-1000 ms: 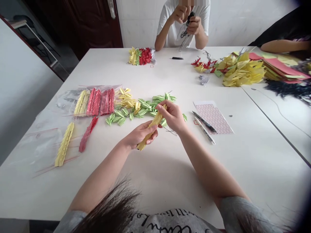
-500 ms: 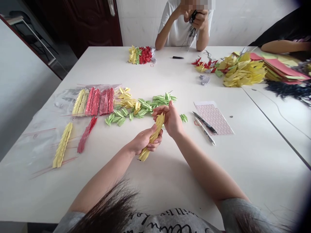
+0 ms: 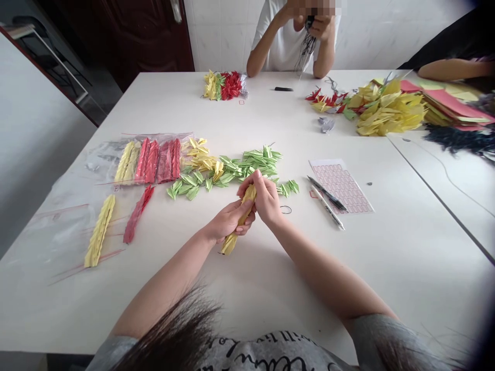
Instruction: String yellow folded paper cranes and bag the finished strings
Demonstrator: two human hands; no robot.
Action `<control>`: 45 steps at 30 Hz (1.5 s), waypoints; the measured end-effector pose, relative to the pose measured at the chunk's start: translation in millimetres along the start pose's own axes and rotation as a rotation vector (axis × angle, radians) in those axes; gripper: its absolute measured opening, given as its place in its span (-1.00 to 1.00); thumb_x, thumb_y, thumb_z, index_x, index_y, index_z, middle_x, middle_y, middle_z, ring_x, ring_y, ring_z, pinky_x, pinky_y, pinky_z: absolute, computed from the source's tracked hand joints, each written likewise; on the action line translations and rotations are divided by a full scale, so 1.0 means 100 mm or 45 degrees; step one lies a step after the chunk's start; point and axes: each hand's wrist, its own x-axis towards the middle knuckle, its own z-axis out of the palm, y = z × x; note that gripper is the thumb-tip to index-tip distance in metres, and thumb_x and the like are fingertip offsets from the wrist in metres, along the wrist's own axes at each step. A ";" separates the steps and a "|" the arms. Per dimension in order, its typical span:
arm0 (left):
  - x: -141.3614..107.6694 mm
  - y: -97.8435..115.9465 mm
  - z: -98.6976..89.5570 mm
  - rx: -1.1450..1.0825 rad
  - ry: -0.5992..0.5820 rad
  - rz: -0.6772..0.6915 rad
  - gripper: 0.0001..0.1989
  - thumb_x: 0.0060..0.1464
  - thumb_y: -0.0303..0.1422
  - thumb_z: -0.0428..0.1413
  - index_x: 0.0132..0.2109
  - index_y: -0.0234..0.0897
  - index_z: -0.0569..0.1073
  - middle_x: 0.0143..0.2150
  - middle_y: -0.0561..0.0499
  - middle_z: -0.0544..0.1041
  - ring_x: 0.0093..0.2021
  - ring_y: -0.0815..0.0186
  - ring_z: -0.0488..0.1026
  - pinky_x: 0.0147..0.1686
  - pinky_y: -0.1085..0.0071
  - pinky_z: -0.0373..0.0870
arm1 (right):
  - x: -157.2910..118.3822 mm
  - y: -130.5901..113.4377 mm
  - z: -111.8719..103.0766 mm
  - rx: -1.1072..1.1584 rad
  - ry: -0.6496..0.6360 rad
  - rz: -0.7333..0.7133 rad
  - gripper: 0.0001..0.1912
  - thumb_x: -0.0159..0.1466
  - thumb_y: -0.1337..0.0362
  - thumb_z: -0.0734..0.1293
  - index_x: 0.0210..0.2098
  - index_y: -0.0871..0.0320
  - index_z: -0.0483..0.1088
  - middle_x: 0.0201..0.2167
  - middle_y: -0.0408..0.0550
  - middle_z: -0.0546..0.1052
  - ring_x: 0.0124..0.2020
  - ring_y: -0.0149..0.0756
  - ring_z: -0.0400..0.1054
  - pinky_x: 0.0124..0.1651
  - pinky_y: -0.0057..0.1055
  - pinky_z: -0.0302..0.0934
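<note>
A long bundle of folded yellow paper pieces [image 3: 231, 242] is held above the table, slanting up and away from me. My left hand [image 3: 231, 220] is wrapped round its middle, thumb on top. Closed about its far end is my right hand [image 3: 263, 198], fingers curled over the tip and partly hiding it. Just beyond both hands lies a heap of folded green paper pieces [image 3: 253, 164], strung in a chain with loose yellow pieces [image 3: 199, 156] at its left. To the right of my right hand rests a small dark loop [image 3: 286, 209], perhaps a rubber band.
On the left are a plastic bag with red and yellow bundles [image 3: 149, 161], a yellow strip [image 3: 99, 231] and a red strip [image 3: 138, 215]. A pen [image 3: 328, 193] lies on a label sheet [image 3: 342, 180]. Across the table a person [image 3: 294, 41] handles dark strands; another arm [image 3: 456, 69] is at right.
My right hand has moved left and down onto the bundle's far end, and its fingers have closed there. The dark loop and more green pieces are now uncovered.
</note>
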 end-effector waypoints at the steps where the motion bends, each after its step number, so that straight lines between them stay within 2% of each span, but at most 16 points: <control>1: 0.00 0.02 -0.01 -0.005 0.006 0.011 -0.54 0.17 0.04 0.12 -0.33 -0.30 0.26 -0.54 0.17 0.23 -0.68 0.61 0.04 -0.67 0.62 0.02 | 0.01 0.00 -0.02 0.026 -0.057 0.018 -0.37 0.32 -0.30 0.09 -0.24 0.12 0.41 -0.41 -0.04 0.51 -0.36 -0.29 0.41 -0.28 -0.37 0.33; 3: -0.02 0.07 -0.04 -0.023 0.017 0.049 -0.56 0.18 0.02 0.12 -0.30 -0.30 0.29 -0.54 0.17 0.23 -0.69 0.61 0.04 -0.68 0.63 0.00 | 0.05 -0.03 -0.08 0.054 -0.203 0.118 -0.29 0.30 -0.35 0.03 0.03 0.09 0.33 -0.31 -0.03 0.53 -0.33 -0.28 0.43 -0.26 -0.37 0.35; 4: -0.04 0.10 -0.06 -0.037 0.017 0.071 -0.57 0.17 0.02 0.12 -0.29 -0.30 0.30 -0.54 0.17 0.23 -0.69 0.60 0.03 -0.68 0.64 -0.01 | 0.07 -0.06 -0.12 0.033 -0.297 0.201 -0.25 0.30 -0.36 -0.02 0.06 0.10 0.30 -0.34 -0.04 0.53 -0.39 -0.31 0.41 -0.31 -0.38 0.33; 6: -0.08 0.17 -0.10 -0.077 0.009 0.116 -0.57 0.16 0.02 0.14 -0.29 -0.30 0.30 -0.56 0.18 0.22 -0.70 0.61 0.01 -0.70 0.66 -0.04 | 0.09 -0.15 -0.22 -0.104 -0.521 0.356 -0.21 0.30 -0.37 -0.08 -0.06 0.13 0.38 -0.55 -0.12 0.43 -0.58 -0.38 0.28 -0.45 -0.42 0.22; 8: -0.12 0.24 -0.16 -0.139 -0.022 0.122 -0.56 0.14 0.02 0.16 -0.32 -0.29 0.29 -0.58 0.20 0.19 -0.72 0.62 -0.04 -0.72 0.68 -0.07 | 0.09 -0.28 -0.32 -0.335 -0.630 0.370 -0.22 0.31 -0.36 -0.04 -0.28 0.16 0.45 -0.69 -0.20 0.26 -0.64 -0.43 0.14 -0.55 -0.45 0.06; 11: -0.17 0.29 -0.25 -0.222 -0.108 0.044 -0.58 0.16 -0.02 0.15 -0.36 -0.28 0.27 -0.61 0.22 0.15 -0.75 0.64 -0.10 -0.76 0.69 -0.11 | 0.02 -0.52 -0.42 -0.536 -0.551 0.116 -0.37 0.26 -0.31 0.19 -0.37 0.16 0.47 -0.69 -0.27 0.09 -0.65 -0.48 -0.03 -0.58 -0.45 -0.10; 14: -0.19 0.26 -0.31 -0.235 -0.219 -0.072 -0.56 0.13 -0.02 0.17 -0.41 -0.28 0.25 -0.64 0.21 0.14 -0.79 0.63 -0.11 -0.79 0.68 -0.14 | -0.05 -0.69 -0.45 -0.599 -0.338 -0.059 -0.50 0.29 -0.19 0.28 -0.40 0.15 0.45 -0.68 -0.26 0.09 -0.66 -0.50 -0.11 -0.58 -0.43 -0.19; 17: -0.19 0.21 -0.33 -0.230 -0.333 -0.164 -0.52 0.06 0.01 0.22 -0.44 -0.28 0.25 -0.66 0.21 0.14 -0.80 0.63 -0.13 -0.82 0.67 -0.18 | -0.09 -0.74 -0.41 -0.665 -0.173 -0.112 -0.59 0.31 -0.07 0.30 -0.42 0.15 0.43 -0.67 -0.23 0.14 -0.64 -0.48 -0.06 -0.55 -0.41 -0.16; 20: -0.19 0.19 -0.31 -0.198 -0.445 -0.213 -0.52 0.05 0.03 0.22 -0.45 -0.29 0.28 -0.67 0.20 0.16 -0.80 0.63 -0.15 -0.82 0.66 -0.19 | -0.10 -0.72 -0.38 -0.705 -0.114 -0.131 -0.65 0.32 0.00 0.31 -0.43 0.14 0.41 -0.67 -0.22 0.16 -0.63 -0.47 -0.04 -0.53 -0.40 -0.13; 23: -0.20 0.19 -0.29 -0.136 -0.451 -0.234 -0.53 0.06 0.04 0.21 -0.42 -0.29 0.32 -0.65 0.18 0.19 -0.78 0.62 -0.12 -0.81 0.65 -0.16 | -0.11 -0.71 -0.36 -0.705 -0.087 -0.172 -0.64 0.32 -0.01 0.30 -0.43 0.13 0.40 -0.66 -0.21 0.19 -0.62 -0.46 -0.02 -0.51 -0.40 -0.11; 28: -0.18 0.20 -0.29 -0.064 -0.306 -0.179 -0.55 0.11 0.03 0.16 -0.38 -0.31 0.34 -0.61 0.17 0.21 -0.76 0.60 -0.06 -0.77 0.63 -0.13 | -0.18 -0.76 -0.38 -0.780 -0.075 -0.307 -0.64 0.34 -0.03 0.28 -0.40 0.10 0.40 -0.68 -0.22 0.17 -0.63 -0.44 -0.02 -0.48 -0.39 -0.05; 31: -0.16 0.20 -0.28 -0.098 -0.148 -0.089 -0.60 0.16 -0.02 0.14 -0.35 -0.31 0.36 -0.59 0.16 0.24 -0.74 0.58 0.02 -0.74 0.61 -0.02 | -0.21 -0.77 -0.38 -0.894 -0.145 -0.375 -0.69 0.37 0.03 0.25 -0.37 0.09 0.41 -0.68 -0.22 0.19 -0.63 -0.43 0.00 -0.46 -0.39 -0.02; 36: -0.05 0.20 -0.26 -0.341 0.320 0.167 -0.72 0.23 -0.15 0.12 -0.28 -0.31 0.41 -0.45 0.08 0.40 -0.52 0.49 0.38 -0.52 0.59 0.33 | -0.23 -0.65 -0.30 -1.113 -0.394 -0.335 -0.76 0.38 0.19 0.22 -0.40 0.12 0.36 -0.66 -0.21 0.26 -0.62 -0.45 0.06 -0.46 -0.43 -0.07; 39: 0.01 0.21 -0.29 -0.546 0.565 0.261 -0.75 0.30 -0.21 0.05 -0.27 -0.29 0.40 -0.35 0.04 0.46 -0.37 0.48 0.47 -0.37 0.60 0.41 | -0.27 -0.52 -0.19 -1.259 -0.549 -0.264 -0.75 0.40 0.22 0.19 -0.39 0.14 0.34 -0.64 -0.19 0.29 -0.60 -0.43 0.09 -0.46 -0.42 -0.13; 41: 0.03 0.23 -0.33 -0.656 0.634 0.286 -0.75 0.34 -0.25 0.00 -0.29 -0.28 0.38 -0.37 0.06 0.44 -0.39 0.51 0.45 -0.37 0.61 0.40 | -0.32 -0.45 -0.11 -1.344 -0.655 -0.245 -0.72 0.42 0.21 0.16 -0.38 0.14 0.34 -0.62 -0.16 0.32 -0.59 -0.42 0.09 -0.45 -0.41 -0.17; 45: 0.01 0.29 -0.39 -0.733 0.621 0.312 -0.72 0.37 -0.28 -0.04 -0.32 -0.29 0.37 -0.50 0.14 0.28 -0.55 0.56 0.28 -0.49 0.67 0.31 | -0.44 -0.39 0.02 -1.453 -0.847 -0.222 -0.71 0.43 0.22 0.14 -0.38 0.14 0.34 -0.57 -0.13 0.39 -0.60 -0.40 0.06 -0.45 -0.39 -0.20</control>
